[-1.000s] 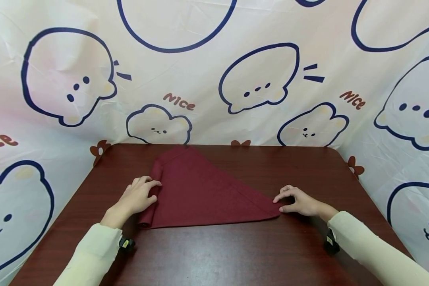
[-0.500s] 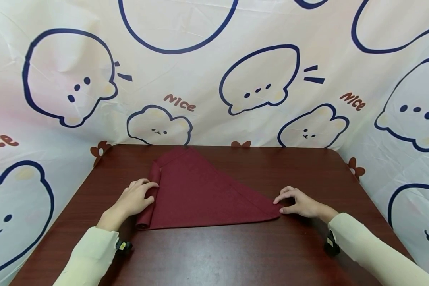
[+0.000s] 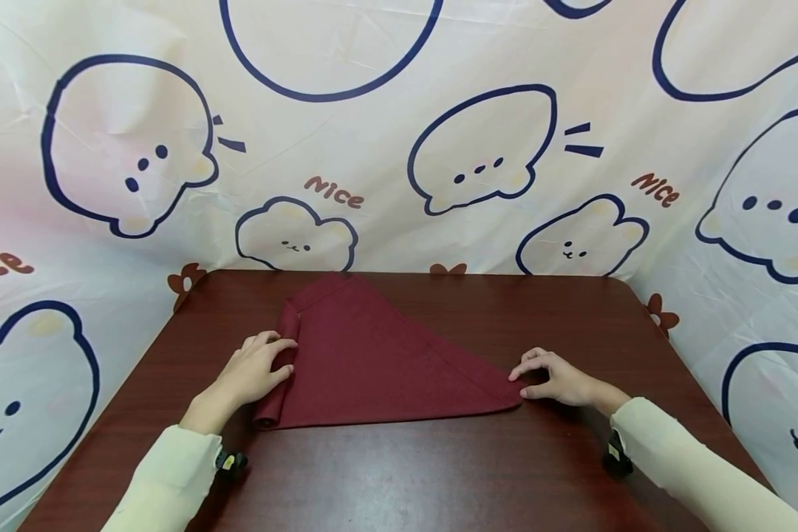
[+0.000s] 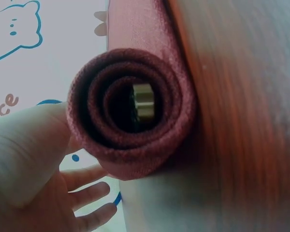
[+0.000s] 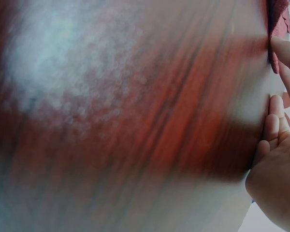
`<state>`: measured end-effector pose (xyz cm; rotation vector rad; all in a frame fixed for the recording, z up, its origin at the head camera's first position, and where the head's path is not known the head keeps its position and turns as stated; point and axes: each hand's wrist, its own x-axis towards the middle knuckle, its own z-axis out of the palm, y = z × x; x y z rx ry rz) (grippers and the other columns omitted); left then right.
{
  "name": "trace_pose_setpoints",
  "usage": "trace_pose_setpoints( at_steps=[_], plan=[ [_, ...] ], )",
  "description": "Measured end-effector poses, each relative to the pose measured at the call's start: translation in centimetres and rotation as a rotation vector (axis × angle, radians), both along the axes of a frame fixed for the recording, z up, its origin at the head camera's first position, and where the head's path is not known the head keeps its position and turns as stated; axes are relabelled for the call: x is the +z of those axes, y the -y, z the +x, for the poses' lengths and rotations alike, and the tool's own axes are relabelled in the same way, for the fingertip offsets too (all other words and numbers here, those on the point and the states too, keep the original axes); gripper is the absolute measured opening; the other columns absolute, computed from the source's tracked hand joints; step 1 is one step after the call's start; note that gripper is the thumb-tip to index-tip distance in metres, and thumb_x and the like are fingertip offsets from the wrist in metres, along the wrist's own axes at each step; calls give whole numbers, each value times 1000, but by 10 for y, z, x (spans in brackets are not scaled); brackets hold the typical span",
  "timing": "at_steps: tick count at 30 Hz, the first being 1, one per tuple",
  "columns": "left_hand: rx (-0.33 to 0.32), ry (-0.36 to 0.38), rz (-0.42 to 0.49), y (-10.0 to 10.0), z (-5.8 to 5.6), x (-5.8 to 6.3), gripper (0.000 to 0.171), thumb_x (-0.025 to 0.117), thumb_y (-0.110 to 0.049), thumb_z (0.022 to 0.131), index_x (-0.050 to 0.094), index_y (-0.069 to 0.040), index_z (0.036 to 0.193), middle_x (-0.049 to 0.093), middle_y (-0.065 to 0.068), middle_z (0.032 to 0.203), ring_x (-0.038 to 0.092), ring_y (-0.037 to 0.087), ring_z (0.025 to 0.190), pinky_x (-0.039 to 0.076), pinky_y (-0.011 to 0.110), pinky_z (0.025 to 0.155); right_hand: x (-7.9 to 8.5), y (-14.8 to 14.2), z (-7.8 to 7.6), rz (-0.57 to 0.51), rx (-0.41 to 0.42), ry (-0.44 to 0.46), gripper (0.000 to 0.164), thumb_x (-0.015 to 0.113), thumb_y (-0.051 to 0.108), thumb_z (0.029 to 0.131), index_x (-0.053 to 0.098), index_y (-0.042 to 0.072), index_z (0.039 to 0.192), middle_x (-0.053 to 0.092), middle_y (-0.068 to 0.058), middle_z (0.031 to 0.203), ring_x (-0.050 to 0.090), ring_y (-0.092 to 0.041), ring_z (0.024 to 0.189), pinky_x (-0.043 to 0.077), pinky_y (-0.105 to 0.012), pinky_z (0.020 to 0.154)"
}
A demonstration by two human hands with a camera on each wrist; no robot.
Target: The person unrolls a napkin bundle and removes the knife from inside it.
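A dark red cloth [image 3: 372, 362] lies on the table, spread as a triangle, with its left side rolled into a tube. My left hand [image 3: 249, 373] holds this rolled part [image 4: 135, 63], thumb and index finger against it and the other fingers reaching past. Inside the roll's spiral end, the left wrist view shows a shiny brass-coloured piece [image 4: 144, 104]; its kind cannot be told. At the pointed right corner, my right hand [image 3: 558, 377] has thumb and index finger on the cloth's tip [image 5: 275, 63], lightly pinching it, its other fingers curled.
The brown wooden table [image 3: 399, 480] extends in front of the cloth and to both sides. A pale printed curtain [image 3: 379, 148] closes off the back and the sides. Dark devices are strapped to both wrists, such as the left wrist device [image 3: 231, 462].
My left hand and the rolled edge shifted slightly left and toward me, then stayed nearly still. The right hand has hardly moved at the corner.
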<state>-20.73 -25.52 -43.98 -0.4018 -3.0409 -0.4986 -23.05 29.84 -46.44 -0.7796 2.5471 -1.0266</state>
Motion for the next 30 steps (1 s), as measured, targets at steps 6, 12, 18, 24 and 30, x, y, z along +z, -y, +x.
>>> trace_pose_setpoints(
  at_steps=[6,12,18,24,30],
  plan=[
    [-9,26,-20,-5,3,-1,48,74,-24,90,63,-9,134,50,29,140,44,52,130,38,71,101,-4,-1,2,-9,10,-2,23,78,24,88,76,17,110,54,-7,115,44,-9,108,40,-32,95],
    [-9,82,-47,-6,6,-2,56,77,-29,86,61,-10,137,45,30,145,39,53,134,37,71,102,-3,0,3,0,0,10,23,79,24,88,76,17,110,53,-7,116,44,-11,109,40,-34,96],
    [-12,74,-35,-3,7,-3,52,76,-25,86,63,-11,134,45,31,144,39,55,133,38,72,99,-5,-1,1,9,-6,5,23,79,24,87,76,17,110,53,-6,116,44,-13,110,40,-36,96],
    [-10,58,-11,-1,7,-3,46,74,-20,87,64,-11,130,45,30,144,39,54,133,37,73,100,-4,0,-1,10,-3,0,23,79,23,87,76,16,109,53,-6,114,44,-14,109,40,-39,96],
    [-14,41,1,1,6,-3,43,72,-17,87,65,-11,129,48,28,141,40,53,131,38,72,99,0,0,-2,12,-13,11,23,79,22,87,77,16,109,53,-6,115,44,-13,109,39,-39,97]
  ],
)
